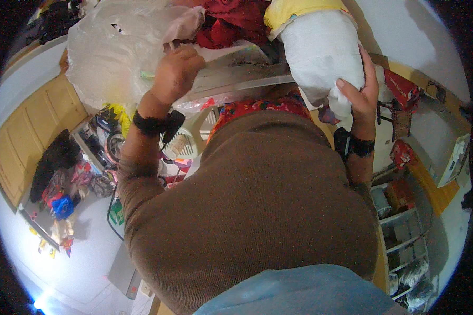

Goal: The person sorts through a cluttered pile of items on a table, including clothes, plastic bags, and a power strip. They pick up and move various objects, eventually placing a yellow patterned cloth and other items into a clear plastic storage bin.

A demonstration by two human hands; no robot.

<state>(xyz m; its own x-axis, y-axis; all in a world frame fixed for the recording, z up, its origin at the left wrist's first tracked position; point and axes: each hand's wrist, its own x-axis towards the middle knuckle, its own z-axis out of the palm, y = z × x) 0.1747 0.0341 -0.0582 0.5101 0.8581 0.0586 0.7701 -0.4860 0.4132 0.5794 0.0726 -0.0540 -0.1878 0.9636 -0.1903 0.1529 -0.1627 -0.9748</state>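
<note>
My right hand [360, 88] grips the gathered lower corner of a stuffed white cloth bundle [319, 51], thumb in front and fingers along its right side. Yellow cloth [299, 10] covers the bundle's upper end. My left hand [177, 73] is curled, its back towards me, at the edge of a large translucent plastic sheet or bag [110, 51]. Its fingertips are hidden, so whether it pinches the plastic is unclear. Dark red fabric [232, 23] lies between the two hands, beyond a pale straight edge [244, 84].
A slatted cream plastic container [193, 132] stands below my left forearm. Further left are a cluttered box [90, 141] and a heap of bags with a blue item [62, 206]. A wire rack [402, 232] holds things at right, below a wooden board [433, 185].
</note>
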